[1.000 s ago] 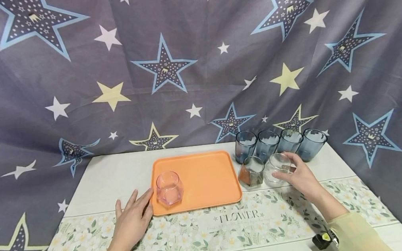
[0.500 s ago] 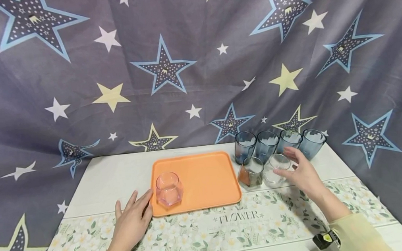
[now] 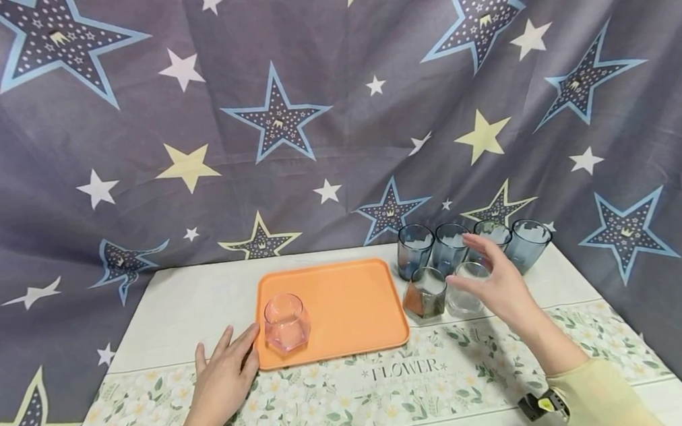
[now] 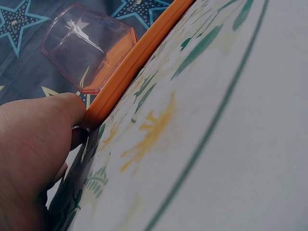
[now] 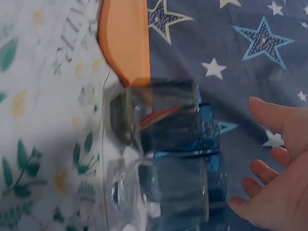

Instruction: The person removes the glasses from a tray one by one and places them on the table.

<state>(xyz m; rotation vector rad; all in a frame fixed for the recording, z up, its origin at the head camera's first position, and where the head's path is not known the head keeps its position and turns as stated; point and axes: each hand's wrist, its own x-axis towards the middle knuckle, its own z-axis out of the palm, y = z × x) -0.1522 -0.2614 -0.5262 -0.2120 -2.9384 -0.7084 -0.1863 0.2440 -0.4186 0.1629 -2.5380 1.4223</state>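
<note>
On the left of the orange tray (image 3: 349,307) stands a pink faceted glass (image 3: 286,323). My left hand (image 3: 223,379) lies beside the tray's left end; in the left wrist view its thumb (image 4: 70,107) touches the rim. To the right of the tray stand a grey faceted glass (image 3: 426,293) and a clear glass (image 3: 462,302). Spread fingers and thumb mark my right hand (image 3: 503,293), which hovers over the clear glass and hides part of it. In the right wrist view a gap separates that hand from the clear glass (image 5: 168,187).
Several blue glasses (image 3: 415,254) stand in a row behind the grey and clear ones, close together. A floral cloth (image 3: 333,403) covers the table. Behind it hangs a star-patterned curtain (image 3: 331,105).
My right hand has let go of the clear glass and risen above it, shifting slightly left. The left hand stays at the tray, and the glasses stand where they were.
</note>
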